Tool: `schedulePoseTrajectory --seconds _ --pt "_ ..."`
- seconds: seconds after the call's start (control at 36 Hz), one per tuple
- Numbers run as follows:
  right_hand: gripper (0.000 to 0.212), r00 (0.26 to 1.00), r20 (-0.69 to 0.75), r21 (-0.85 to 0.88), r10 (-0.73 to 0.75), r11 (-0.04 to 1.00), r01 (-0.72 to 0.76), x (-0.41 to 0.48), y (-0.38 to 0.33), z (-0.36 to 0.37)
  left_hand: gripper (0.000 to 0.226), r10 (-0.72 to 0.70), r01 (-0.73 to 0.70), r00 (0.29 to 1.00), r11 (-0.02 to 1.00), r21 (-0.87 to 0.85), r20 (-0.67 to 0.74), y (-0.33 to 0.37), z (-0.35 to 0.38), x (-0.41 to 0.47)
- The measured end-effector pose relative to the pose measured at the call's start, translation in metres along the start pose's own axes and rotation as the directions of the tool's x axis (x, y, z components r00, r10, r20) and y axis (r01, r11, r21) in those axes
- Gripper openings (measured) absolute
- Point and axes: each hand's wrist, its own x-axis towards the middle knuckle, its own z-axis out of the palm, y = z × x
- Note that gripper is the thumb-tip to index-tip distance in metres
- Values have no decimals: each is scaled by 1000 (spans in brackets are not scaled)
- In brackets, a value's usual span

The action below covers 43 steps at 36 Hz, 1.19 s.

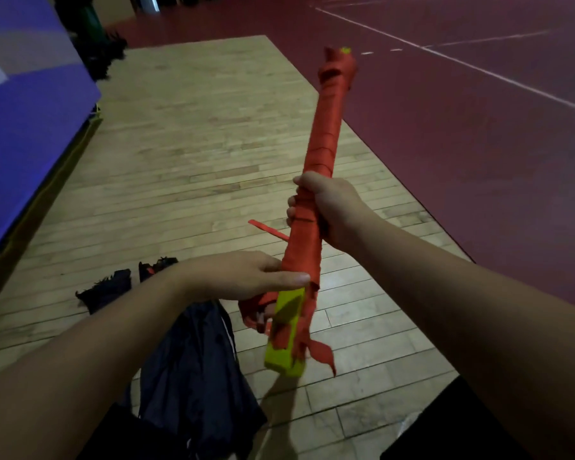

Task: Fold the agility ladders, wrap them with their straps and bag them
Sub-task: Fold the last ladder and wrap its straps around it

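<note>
We hold the folded ladder (326, 127) up over the wooden floor (186, 144). It looks like a long stick and leans from 6 o'clock up toward 1 o'clock. The red strap (304, 257) is wound round almost all of it. The yellow end (284, 330) pokes out at the bottom. Our right hand (329, 210) grips the middle, with its fingers curled tight round it. Our left hand (246, 277) holds the low part, thumb flat across the strap and fingers tucked behind. A loose bit of strap sticks out toward 9 o'clock. A dark bag (193, 360) lies on the floor at 6 o'clock, under our hands. A blue mat (24, 127) is at 9 o'clock.
</note>
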Motion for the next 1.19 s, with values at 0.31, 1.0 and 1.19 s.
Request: schedulePoseTrajectory --seconds 0.31,1.0,1.19 --pt "23 993 60 364 -101 928 73 -5 -14 3 51 227 -228 972 863 -451 -57 -12 -3 9" --pt "28 955 -183 -238 -234 953 188 2 -1 -6 19 71 -65 988 997 44 -136 -15 31 23" --pt "40 989 98 314 -107 947 71 -8 -14 -2 30 252 -183 966 827 -532 59 -8 10 5"
